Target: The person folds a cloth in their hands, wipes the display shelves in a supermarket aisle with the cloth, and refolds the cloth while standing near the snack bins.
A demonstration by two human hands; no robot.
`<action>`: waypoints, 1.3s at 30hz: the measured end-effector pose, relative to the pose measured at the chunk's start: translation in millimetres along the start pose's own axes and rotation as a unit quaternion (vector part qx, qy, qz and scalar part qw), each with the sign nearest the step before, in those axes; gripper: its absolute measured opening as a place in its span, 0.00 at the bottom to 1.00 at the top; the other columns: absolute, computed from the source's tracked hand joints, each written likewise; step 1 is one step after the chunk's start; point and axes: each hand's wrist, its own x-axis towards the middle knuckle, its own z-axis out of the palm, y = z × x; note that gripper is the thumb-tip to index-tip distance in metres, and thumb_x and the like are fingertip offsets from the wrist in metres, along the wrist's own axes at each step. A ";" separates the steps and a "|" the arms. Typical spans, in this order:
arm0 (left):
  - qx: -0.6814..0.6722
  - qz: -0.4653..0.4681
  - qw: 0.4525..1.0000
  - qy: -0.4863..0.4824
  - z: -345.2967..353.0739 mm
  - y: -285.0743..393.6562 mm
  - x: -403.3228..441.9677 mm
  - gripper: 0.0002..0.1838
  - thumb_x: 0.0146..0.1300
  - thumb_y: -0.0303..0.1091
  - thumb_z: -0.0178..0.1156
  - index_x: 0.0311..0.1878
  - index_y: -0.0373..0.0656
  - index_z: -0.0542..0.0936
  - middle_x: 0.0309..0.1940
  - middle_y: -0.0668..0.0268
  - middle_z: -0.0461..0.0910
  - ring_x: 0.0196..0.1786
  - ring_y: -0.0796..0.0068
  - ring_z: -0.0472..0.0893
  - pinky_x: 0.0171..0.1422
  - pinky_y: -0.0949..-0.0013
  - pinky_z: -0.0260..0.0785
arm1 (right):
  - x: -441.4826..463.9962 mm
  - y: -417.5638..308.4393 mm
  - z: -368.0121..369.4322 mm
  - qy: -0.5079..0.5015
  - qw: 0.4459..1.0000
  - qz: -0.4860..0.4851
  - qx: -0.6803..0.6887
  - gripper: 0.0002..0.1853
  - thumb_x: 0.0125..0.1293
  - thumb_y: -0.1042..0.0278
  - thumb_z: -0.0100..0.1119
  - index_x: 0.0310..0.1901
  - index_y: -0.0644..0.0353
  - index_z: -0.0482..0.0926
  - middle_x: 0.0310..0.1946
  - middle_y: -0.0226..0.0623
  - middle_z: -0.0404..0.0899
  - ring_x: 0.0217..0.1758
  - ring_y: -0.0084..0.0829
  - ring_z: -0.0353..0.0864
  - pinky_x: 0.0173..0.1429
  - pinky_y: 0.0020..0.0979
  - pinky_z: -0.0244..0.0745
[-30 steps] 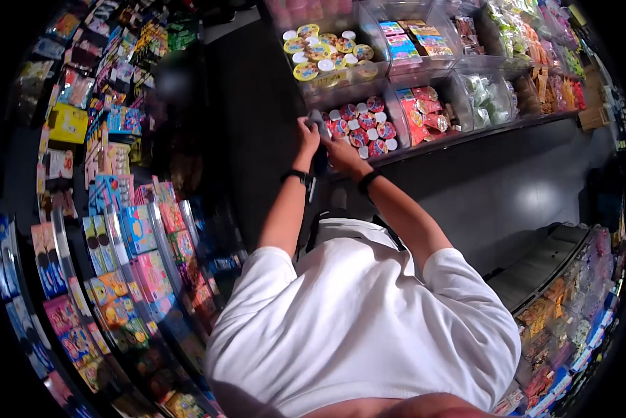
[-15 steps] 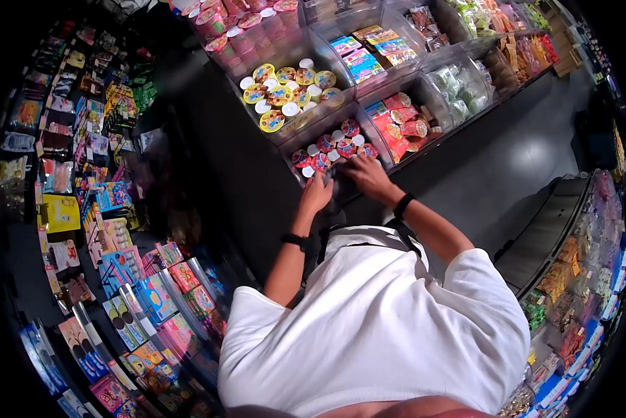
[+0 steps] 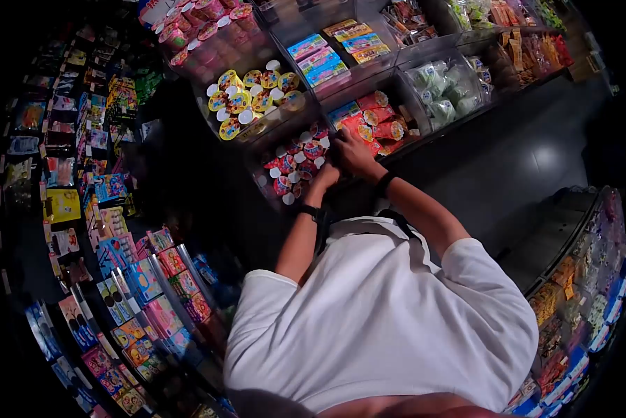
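Note:
My right hand point(image 3: 355, 152) is at the divider between two clear bins, next to a bin of red snack packets point(image 3: 390, 130). Its fingers are bent toward the divider, and shadow hides whether they grip anything. Just below and left of it is my left hand point(image 3: 327, 175), at the front right corner of the bin of small red cups point(image 3: 283, 185) with white lids. The left fingers are mostly hidden, partly behind the right hand. Each wrist wears a black band.
Yellow-lidded cups point(image 3: 239, 102) fill the bin behind. Blue and brown boxes point(image 3: 322, 67), green-white packets point(image 3: 442, 90) and pink cups point(image 3: 205, 28) occupy other compartments. Shelves of packaged goods point(image 3: 128, 275) line the left; a curved display point(image 3: 571, 279) stands at right. Dark floor point(image 3: 480, 160) lies between.
My hands have moved from over the red cups rightward to the divider, closer together. The view has shifted, so the bins appear farther left, and the picture is darker.

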 end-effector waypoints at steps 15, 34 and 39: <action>0.281 0.096 0.940 0.165 90.5 96.9 49.3 0.20 0.56 0.33 0.64 0.51 0.42 0.73 0.47 0.45 0.75 0.53 0.39 0.73 0.56 0.46 0.67 | -26.8 99.4 -124.8 0.053 0.995 0.029 -0.075 0.25 0.51 0.74 0.61 0.54 0.54 0.77 0.53 0.40 0.72 0.57 0.45 0.71 0.57 0.42 0.69; 0.243 0.168 0.954 0.057 175.8 157.3 235.7 0.20 0.56 0.28 0.60 0.53 0.51 0.83 0.59 0.45 0.71 0.62 0.41 0.70 0.70 0.51 0.62 | -19.5 255.2 -190.3 0.006 0.995 0.091 0.041 0.24 0.58 0.75 0.55 0.58 0.65 0.73 0.51 0.52 0.72 0.55 0.51 0.76 0.56 0.41 0.75; 0.277 0.198 0.940 -0.002 204.6 146.3 213.4 0.14 0.60 0.32 0.62 0.50 0.47 0.83 0.62 0.47 0.70 0.66 0.44 0.66 0.73 0.51 0.57 | -62.9 267.9 -190.1 -0.179 0.979 0.089 0.047 0.18 0.56 0.70 0.57 0.49 0.67 0.74 0.45 0.50 0.74 0.45 0.51 0.80 0.51 0.46 0.77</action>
